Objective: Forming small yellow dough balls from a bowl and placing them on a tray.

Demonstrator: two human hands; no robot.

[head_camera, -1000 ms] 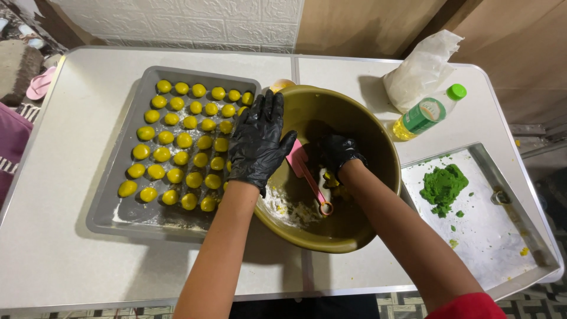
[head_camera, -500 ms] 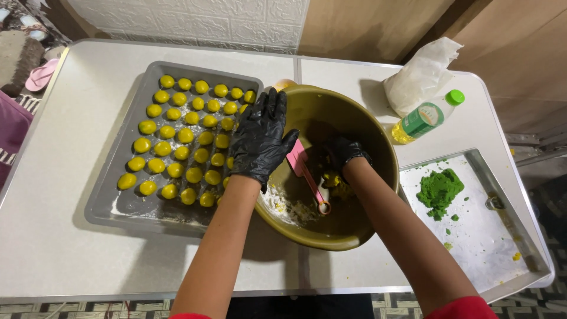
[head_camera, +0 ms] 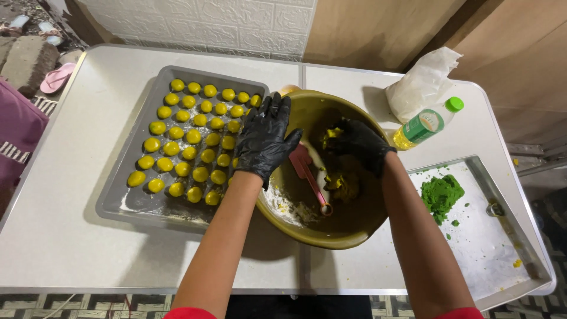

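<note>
Since a moment earlier, the right hand (head_camera: 357,145) had slid from the bowl's (head_camera: 348,236) middle up toward its far wall, dough (head_camera: 339,180) left just beneath. It arched palm-down, fingers curled on yellow dough (gloves black, both). The left hand (head_camera: 267,137) stayed flat, fingers spread, on the rim beside the tray (head_camera: 118,204), grasping nothing.

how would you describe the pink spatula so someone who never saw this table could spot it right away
Start at the big round olive-green bowl in the middle of the white table, between the two black-gloved hands. Inside it, the pink plastic spatula lies against the floury left wall, handle pointing toward the person. It is the only pink thing in the bowl; the rest there is yellow dough.
</note>
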